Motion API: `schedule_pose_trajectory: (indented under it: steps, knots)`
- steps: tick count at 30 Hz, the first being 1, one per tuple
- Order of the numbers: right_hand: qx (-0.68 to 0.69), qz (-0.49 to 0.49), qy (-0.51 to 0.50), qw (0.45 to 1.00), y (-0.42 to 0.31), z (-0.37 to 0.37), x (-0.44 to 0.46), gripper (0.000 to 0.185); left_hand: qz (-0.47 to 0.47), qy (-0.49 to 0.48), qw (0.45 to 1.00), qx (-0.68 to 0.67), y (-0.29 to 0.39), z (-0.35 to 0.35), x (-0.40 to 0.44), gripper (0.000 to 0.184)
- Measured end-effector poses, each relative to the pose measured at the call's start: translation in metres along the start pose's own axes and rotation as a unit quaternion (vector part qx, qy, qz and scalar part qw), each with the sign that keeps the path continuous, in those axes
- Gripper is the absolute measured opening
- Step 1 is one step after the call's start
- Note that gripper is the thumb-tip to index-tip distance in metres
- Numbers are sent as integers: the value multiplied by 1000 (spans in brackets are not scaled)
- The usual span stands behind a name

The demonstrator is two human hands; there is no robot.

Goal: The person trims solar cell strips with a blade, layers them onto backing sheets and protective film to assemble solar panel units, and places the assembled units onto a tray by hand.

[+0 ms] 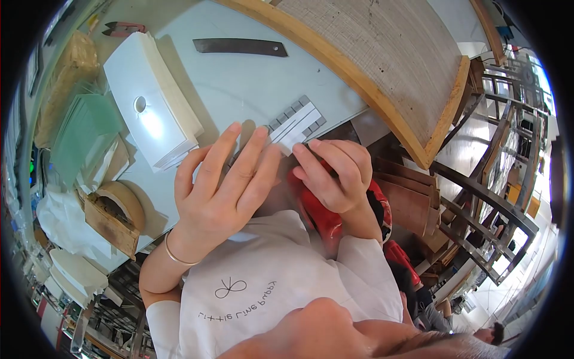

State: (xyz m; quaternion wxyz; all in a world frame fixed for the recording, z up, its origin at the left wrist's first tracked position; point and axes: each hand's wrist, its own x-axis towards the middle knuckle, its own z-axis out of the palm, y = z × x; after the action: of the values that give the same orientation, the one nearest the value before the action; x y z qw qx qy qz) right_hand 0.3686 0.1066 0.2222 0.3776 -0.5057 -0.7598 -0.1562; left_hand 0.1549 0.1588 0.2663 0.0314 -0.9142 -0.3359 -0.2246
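Near the table's front edge lies a flat white piece [294,128] with rows of grey squares along both sides. My left hand [224,179] is stretched out at its left, palm down, fingers spread, and partly covers its near end. A bracelet [179,252] circles that wrist. On the other side is my right hand [336,175], its fingers bent and apart. Two of its fingertips are at the piece's near right edge; whether they press on it I cannot tell. Nothing shows in its grasp.
A stack of white cards [146,102] with a hole stands left, beside green sheets [84,134] and a tape roll [122,203]. Farther back lie a dark blade [239,46] and red-handled snips [124,29]. A wood-edged board [382,54] borders the right; metal frames [484,185] stand beyond.
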Motion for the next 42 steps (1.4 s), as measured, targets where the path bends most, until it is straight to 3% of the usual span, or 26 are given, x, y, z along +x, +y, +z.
schedule_pose_trajectory:
  steps: [35,37,42]
  knots:
    - [-1,47,-29,998,-5,5,6,27,20,-18,1000,3,-4,-4,4,27]
    - [-3,43,-32,999,-5,4,6,28,19,9,1000,3,-4,-4,7,16]
    - [7,49,-34,998,-6,3,6,28,17,11,1000,4,-4,-4,7,16]
